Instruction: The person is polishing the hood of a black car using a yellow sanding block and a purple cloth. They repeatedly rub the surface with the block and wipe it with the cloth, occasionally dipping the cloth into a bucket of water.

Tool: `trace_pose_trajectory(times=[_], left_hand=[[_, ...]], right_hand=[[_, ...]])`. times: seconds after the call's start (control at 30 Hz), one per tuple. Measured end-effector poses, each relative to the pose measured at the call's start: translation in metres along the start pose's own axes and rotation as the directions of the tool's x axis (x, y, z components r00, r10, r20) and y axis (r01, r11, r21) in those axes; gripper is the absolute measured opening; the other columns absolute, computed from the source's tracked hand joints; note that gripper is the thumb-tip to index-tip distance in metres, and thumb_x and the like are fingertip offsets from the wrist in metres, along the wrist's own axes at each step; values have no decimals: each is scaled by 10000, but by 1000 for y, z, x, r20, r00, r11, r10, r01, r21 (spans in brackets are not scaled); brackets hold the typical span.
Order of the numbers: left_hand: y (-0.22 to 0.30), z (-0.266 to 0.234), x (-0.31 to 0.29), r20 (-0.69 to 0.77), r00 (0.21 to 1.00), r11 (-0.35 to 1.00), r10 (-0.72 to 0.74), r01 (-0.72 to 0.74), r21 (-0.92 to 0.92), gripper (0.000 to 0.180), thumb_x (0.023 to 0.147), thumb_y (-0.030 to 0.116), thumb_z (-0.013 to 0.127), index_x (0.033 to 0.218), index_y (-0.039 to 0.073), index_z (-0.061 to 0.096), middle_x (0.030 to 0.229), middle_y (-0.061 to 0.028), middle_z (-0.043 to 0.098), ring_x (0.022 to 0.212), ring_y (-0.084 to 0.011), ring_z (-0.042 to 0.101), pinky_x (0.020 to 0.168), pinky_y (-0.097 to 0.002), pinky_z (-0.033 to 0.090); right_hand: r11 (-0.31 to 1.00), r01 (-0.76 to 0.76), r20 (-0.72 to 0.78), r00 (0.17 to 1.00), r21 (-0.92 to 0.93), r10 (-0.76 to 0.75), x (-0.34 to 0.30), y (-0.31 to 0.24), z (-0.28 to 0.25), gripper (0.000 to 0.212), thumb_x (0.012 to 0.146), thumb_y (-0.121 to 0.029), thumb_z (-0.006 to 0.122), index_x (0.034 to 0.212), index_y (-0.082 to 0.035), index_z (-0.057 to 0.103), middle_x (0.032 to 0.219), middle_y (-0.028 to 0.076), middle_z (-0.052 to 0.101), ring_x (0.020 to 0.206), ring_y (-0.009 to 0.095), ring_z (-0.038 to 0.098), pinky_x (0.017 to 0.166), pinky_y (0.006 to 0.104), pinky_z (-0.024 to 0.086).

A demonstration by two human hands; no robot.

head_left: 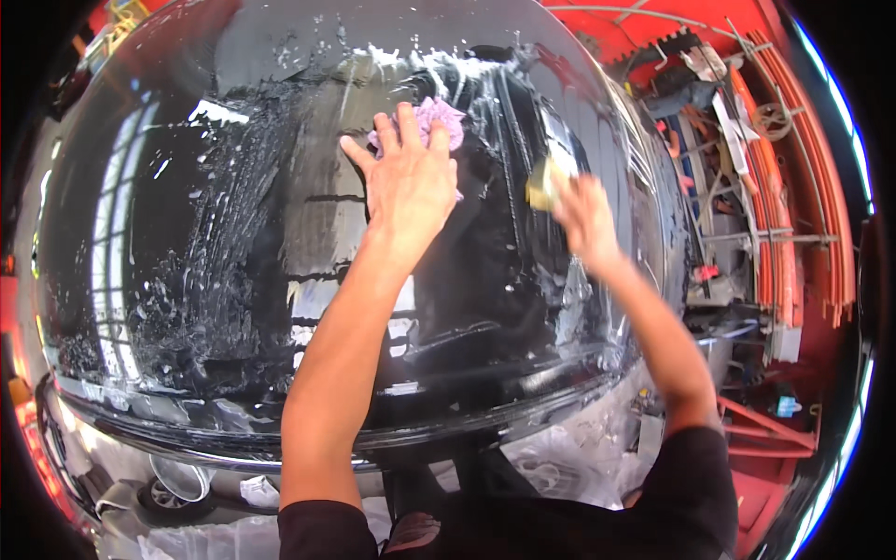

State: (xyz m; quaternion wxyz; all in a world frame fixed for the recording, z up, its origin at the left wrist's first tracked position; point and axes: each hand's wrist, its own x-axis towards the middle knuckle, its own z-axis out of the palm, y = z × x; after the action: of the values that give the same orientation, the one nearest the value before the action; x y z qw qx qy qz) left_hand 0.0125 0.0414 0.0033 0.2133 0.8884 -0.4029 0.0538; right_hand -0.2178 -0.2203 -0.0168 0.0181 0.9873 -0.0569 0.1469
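- Where it fills the middle of the view beneath both our hands, the glossy black, curved vehicle panel (490, 233) looks wet and mirror-like: beads and ragged streaks run over it, a whitish, foamy-looking band (434, 67) crosses its far part, and a pale, paned reflection (112, 243) bends down its left side.
- Beyond its right side we see long orange pipes (779, 168) stacked against red.
- Our left hand (409, 182) lies over the panel with fingers spread, pressing down rather than pinching.
- Our right hand (588, 219), blurred, is bent with its fingers closed about what it holds; we cannot tell how each finger sits.
- Under the left fingers we have a crumpled, pinkish-lilac soft cloth (448, 121), bunched and creased.
- Smallest is the yellow, blocky hand-held piece (539, 185) in our right hand, its edges smeared by blur, close over the wet surface; its material is unclear.
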Motion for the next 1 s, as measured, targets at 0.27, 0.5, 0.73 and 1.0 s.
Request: trace_pose_trajectory(times=[0.27,0.5,0.73,1.0], left_hand=[[-11,1,1,-4,1000,997,-19,19,76,543,1053,347,644,1524,90,561,1674,-284,388,1547,-556,367,1153,-873,267],[2,7,0,-11,1000,995,-20,21,100,518,1059,335,629,1509,88,561,1666,-287,385,1539,-559,372,1151,-871,269],[-7,3,2,10,1000,997,-16,15,71,535,1057,361,623,1514,89,561,1679,-270,387,1561,-550,348,1166,-863,257],[2,4,3,0,1000,1000,8,-8,26,516,1053,342,628,1499,90,568,1666,-320,381,1546,-585,346,1152,-879,249]], right_hand=[[996,-57,-126,990,75,66,79,0,33,569,1007,-201,680,1557,-108,563,1291,288,625,1209,481,595,1043,542,484],[990,112,-69,992,90,-106,37,10,4,537,988,-197,697,1505,-61,649,1335,295,610,1184,478,609,1091,543,477],[997,13,-232,973,82,6,128,13,42,470,997,-214,703,1447,-105,623,1202,237,641,1109,451,613,961,553,507],[996,67,-60,996,53,-64,29,36,11,496,1020,-167,660,1514,-131,636,1387,241,625,1220,460,607,1045,546,492]])
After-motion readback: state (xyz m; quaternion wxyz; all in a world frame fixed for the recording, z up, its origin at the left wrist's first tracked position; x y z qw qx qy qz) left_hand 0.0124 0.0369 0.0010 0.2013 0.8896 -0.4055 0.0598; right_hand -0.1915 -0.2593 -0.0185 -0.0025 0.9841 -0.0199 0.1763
